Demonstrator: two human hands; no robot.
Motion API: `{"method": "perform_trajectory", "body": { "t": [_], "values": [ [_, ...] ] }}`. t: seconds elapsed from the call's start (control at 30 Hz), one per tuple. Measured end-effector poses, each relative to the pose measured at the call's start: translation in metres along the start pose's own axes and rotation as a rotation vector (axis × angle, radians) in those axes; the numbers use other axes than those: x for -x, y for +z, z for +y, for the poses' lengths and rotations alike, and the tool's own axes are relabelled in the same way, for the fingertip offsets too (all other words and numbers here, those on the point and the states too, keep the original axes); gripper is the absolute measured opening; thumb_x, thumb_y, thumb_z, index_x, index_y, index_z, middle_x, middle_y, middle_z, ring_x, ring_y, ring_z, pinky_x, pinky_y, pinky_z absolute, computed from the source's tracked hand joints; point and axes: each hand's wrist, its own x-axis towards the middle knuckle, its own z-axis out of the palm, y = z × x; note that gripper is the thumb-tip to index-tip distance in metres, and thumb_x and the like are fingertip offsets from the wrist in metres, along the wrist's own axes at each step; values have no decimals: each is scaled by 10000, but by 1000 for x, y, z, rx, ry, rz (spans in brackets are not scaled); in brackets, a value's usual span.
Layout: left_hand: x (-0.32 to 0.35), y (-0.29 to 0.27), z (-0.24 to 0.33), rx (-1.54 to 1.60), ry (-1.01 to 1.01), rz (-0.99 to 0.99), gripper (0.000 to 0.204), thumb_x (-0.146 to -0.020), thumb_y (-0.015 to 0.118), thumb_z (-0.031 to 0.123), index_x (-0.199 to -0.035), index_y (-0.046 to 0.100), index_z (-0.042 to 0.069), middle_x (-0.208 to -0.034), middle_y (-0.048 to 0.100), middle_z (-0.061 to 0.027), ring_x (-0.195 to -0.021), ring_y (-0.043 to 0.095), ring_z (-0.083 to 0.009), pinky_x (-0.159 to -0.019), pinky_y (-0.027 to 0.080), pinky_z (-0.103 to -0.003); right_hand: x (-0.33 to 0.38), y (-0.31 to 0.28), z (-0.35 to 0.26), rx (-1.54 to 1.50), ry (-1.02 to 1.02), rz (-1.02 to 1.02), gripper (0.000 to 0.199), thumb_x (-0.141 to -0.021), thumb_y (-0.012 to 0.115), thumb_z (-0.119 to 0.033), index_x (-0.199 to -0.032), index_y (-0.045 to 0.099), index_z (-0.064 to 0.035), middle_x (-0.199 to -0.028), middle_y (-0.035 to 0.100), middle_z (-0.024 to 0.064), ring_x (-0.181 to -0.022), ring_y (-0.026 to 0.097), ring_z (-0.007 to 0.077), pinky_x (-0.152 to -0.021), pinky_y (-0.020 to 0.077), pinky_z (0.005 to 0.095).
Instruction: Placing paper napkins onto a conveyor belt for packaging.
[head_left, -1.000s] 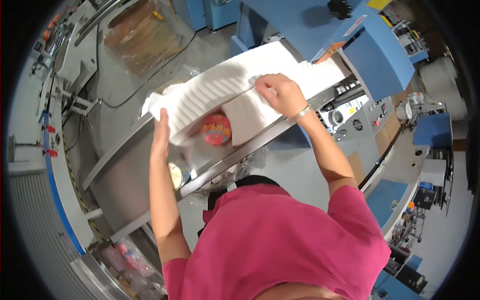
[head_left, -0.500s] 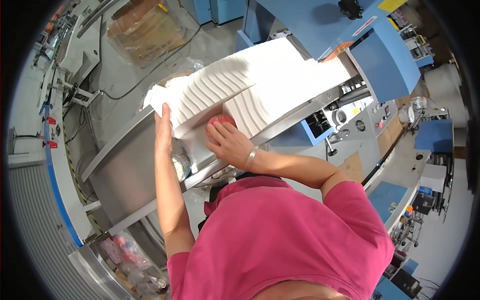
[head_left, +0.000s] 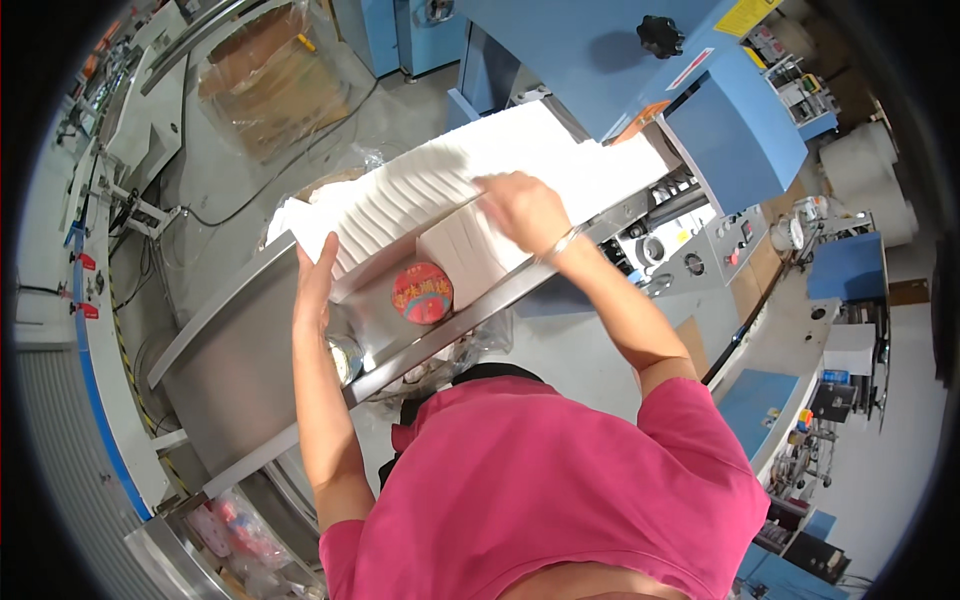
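Observation:
A long row of white folded sheets [head_left: 375, 230], like paper napkins, lies along the metal trough [head_left: 240, 360]. In front of it stands a shorter stack of the same white sheets [head_left: 462, 250]. My left hand [head_left: 314, 285] is open, its fingers stretched out along the left end of the long row. Over the border between the two white stacks is my right hand [head_left: 530, 213], smeared by motion, so its fingers are unclear. A round red disc with printing [head_left: 422, 293], like a lid or tin, rests on the trough floor beside the short stack.
A shiny round object [head_left: 345, 358] sits by my left wrist. The blue machine [head_left: 590, 50] stands at the far right end of the trough. A plastic-wrapped cardboard box [head_left: 275, 85] and a cable [head_left: 270, 190] lie on the floor beyond.
My right hand has let go of the red disc and moved up and right over the white sheets. The disc stays in the trough. My left hand remains at the row's end.

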Motion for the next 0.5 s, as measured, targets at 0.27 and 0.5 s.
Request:
{"method": "perform_trajectory", "body": {
  "t": [0.27, 0.5],
  "values": [
    [-3, -9, -16, 286, -33, 117, 973, -842, 584, 550, -1480, 38, 59, -1512, 203, -126, -1389, 202, -268, -1117, 151, -373, -46, 1, 98, 231, 392, 115, 175, -817, 542, -84, -950, 643, -32, -938, 636, 204, -920, 609, 355, -801, 492, 428],
    [-9, -9, -15, 256, 66, 122, 880, -862, 565, 535, -1477, 133, 78, -1485, 267, -123, -1367, 255, -262, -1103, 190, -376, -66, 23, 121, 277, 607, 97, 179, -846, 584, -203, -952, 671, -87, -961, 656, 142, -910, 621, 336, -806, 490, 411]
  ]
}}
